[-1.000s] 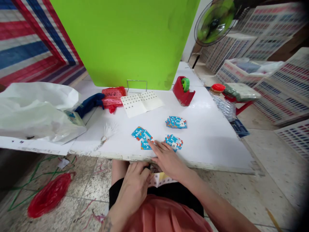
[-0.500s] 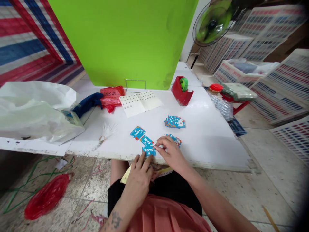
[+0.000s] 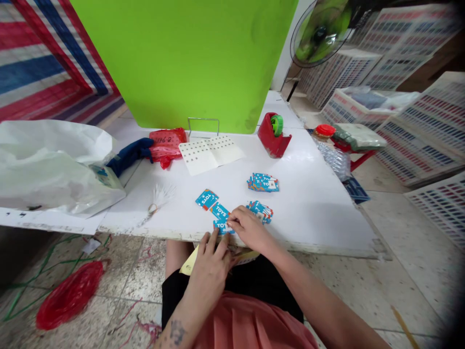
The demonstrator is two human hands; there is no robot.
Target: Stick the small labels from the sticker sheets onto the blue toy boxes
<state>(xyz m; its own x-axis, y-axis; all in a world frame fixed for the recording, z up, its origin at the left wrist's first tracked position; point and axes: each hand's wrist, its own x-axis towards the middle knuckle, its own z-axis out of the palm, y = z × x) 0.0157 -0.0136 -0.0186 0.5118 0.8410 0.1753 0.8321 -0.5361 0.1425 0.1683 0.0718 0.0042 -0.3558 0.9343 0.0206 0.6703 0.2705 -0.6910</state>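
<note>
A blue card printed TOYS (image 3: 220,226) lies at the front edge of the white table. My left hand (image 3: 211,259) rests there with fingers spread, its fingertips on the card's lower edge and its thumb hidden. My right hand (image 3: 250,227) has thumb and forefinger pinched together against the card's right side; anything between them is too small to make out. Just above, a second TOYS card (image 3: 220,211) touches the first, and more blue cards (image 3: 207,199) lie up and left. A yellowish sheet (image 3: 189,261) shows below my left hand, over my lap.
Fanned card piles (image 3: 263,182) lie to the right, one partly behind my right hand. Farther back are a dotted sticker sheet (image 3: 211,154), a red tape dispenser (image 3: 272,138) and a red bag (image 3: 167,145). White ties (image 3: 162,196) and a large white bag (image 3: 54,167) are at left.
My right hand has moved slightly left and its pinched fingers now cover the right part of the front card. My left hand has stayed almost still.
</note>
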